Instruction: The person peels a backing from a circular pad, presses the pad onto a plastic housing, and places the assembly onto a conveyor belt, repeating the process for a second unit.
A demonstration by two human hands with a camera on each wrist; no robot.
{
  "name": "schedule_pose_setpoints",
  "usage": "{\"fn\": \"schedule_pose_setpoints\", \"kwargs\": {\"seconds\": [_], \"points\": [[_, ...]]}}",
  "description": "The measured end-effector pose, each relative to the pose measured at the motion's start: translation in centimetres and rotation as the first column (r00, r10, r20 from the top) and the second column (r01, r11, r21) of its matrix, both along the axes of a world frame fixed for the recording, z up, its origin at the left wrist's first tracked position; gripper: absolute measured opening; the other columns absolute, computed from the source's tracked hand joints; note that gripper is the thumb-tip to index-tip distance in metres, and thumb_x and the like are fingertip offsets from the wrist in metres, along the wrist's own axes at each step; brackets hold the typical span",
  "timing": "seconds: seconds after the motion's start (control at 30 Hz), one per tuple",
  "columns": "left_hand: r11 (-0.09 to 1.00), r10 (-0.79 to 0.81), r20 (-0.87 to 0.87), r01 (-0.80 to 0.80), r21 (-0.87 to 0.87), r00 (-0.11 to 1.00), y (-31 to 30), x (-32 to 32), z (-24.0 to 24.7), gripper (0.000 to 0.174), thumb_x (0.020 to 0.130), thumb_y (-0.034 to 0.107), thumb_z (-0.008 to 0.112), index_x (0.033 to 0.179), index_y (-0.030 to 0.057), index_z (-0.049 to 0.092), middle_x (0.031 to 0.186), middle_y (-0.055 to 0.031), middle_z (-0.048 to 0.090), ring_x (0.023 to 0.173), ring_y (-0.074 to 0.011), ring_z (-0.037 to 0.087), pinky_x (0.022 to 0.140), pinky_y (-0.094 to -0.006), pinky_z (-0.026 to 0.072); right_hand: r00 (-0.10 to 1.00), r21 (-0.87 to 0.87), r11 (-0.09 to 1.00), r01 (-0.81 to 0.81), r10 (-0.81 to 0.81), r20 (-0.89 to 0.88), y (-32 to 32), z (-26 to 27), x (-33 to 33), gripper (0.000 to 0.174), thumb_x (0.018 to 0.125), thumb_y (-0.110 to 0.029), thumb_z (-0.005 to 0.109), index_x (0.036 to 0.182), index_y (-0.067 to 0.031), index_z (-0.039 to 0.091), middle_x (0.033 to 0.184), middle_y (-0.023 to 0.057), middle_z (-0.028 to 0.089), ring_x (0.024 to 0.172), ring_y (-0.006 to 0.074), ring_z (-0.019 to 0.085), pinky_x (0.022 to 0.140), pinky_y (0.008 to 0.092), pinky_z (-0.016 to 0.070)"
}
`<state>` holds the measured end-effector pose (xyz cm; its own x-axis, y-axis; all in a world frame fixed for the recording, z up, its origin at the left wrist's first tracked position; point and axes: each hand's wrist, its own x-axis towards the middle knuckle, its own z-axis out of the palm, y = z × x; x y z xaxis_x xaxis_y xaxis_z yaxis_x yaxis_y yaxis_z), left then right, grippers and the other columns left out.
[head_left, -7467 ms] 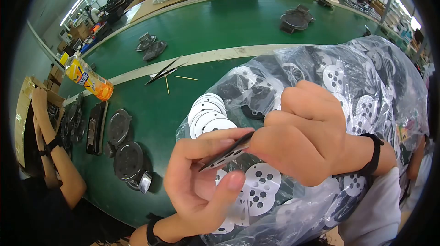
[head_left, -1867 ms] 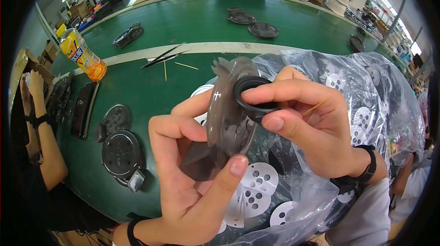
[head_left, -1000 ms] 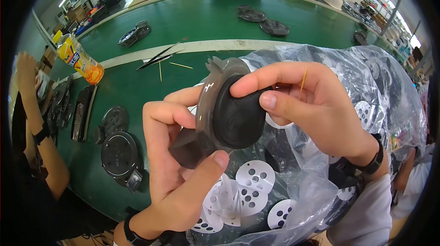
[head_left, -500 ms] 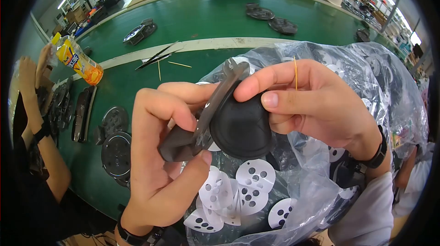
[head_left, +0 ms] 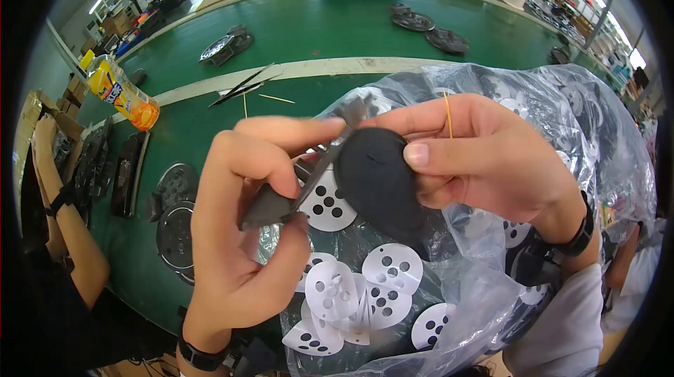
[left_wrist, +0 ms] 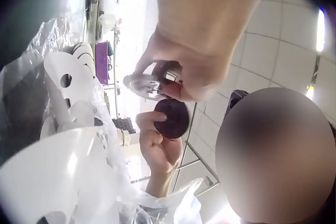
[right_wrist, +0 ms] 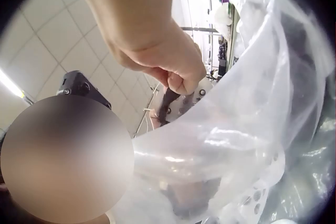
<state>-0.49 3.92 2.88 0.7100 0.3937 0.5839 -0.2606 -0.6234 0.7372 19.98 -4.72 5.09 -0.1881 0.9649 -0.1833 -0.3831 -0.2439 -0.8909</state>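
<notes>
Left hand (head_left: 228,265): grip clamped on grey part (head_left: 270,210), long axis slanting from upper right to lower left, nearly edge-on. Black disc (head_left: 375,180) just right of it, face toward view, pinched in right hand's (head_left: 491,159) grip; contact with grey part unclear. Both above near edge of worktop (head_left: 196,128). Bottle (head_left: 119,93) near left edge, yellow label, blue-and-white lettering too small to read.

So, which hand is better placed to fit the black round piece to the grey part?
Probably the right hand: its thumb and fingers pinch the black round piece close beside the grey part, though they also hold a thin stick. The left hand grips the grey part.
</notes>
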Motion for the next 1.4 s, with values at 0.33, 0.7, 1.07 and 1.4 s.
{"fn": "schedule_pose_setpoints", "kwargs": {"seconds": [0.33,0.7,1.07,1.4], "points": [[0.833,0.203,0.143,-0.094,-0.544,0.969,-1.6,1.1,-2.3,0.039,0.071,-0.011,0.064,0.091,0.006,0.034,0.119,-0.0122,0.042,0.103,-0.014,0.048,0.084,-0.0263,0.0419,0.927,0.48,0.873,0.086,-0.246,0.282,-0.1,-1.5,-2.1,0.013,0.084,-0.001,0.052,0.097,-0.0012,0.049,0.089,0.0016,0.051,0.067,0.0033,0.04,0.058,0.0173,0.0306],[0.664,0.271,0.122,-0.094,-0.742,0.955,-3.6,1.2,-2.0,0.038,0.071,-0.009,0.064,0.092,0.0056,0.036,0.114,-0.0106,0.043,0.1,-0.0127,0.046,0.087,-0.0284,0.0402,0.615,0.717,0.65,-0.253,-0.464,0.638,-0.3,-0.8,-2.4,0.042,0.064,-0.012,0.078,0.1,-0.0016,0.058,0.095,0.0059,0.054,0.072,0.0085,0.045,0.057,0.0195,0.0334],[0.737,0.211,0.226,-0.003,-0.676,0.951,-4.4,1.1,-1.0,0.029,0.079,0.018,0.045,0.101,0.0012,0.038,0.109,-0.0115,0.043,0.108,-0.0194,0.043,0.094,-0.0355,0.035,0.635,0.72,0.694,-0.027,-0.544,0.548,-0.2,-1.3,-2.2,0.019,0.084,-0.007,0.056,0.098,0.0013,0.064,0.073,0.0034,0.048,0.063,0.0076,0.041,0.054,0.0194,0.0309],[0.803,0.057,0.395,0.193,-0.564,0.917,-4.7,1.4,-2.1,0.034,0.081,0.015,0.046,0.109,-0.0011,0.035,0.115,-0.015,0.04,0.114,-0.0231,0.041,0.097,-0.0405,0.0354,0.587,0.712,0.702,-0.022,-0.567,0.578,-0.1,-1.5,-2.3,0.018,0.082,-0.006,0.057,0.096,0.0,0.066,0.069,0.0023,0.048,0.063,0.0085,0.041,0.055,0.0205,0.0307]]}}
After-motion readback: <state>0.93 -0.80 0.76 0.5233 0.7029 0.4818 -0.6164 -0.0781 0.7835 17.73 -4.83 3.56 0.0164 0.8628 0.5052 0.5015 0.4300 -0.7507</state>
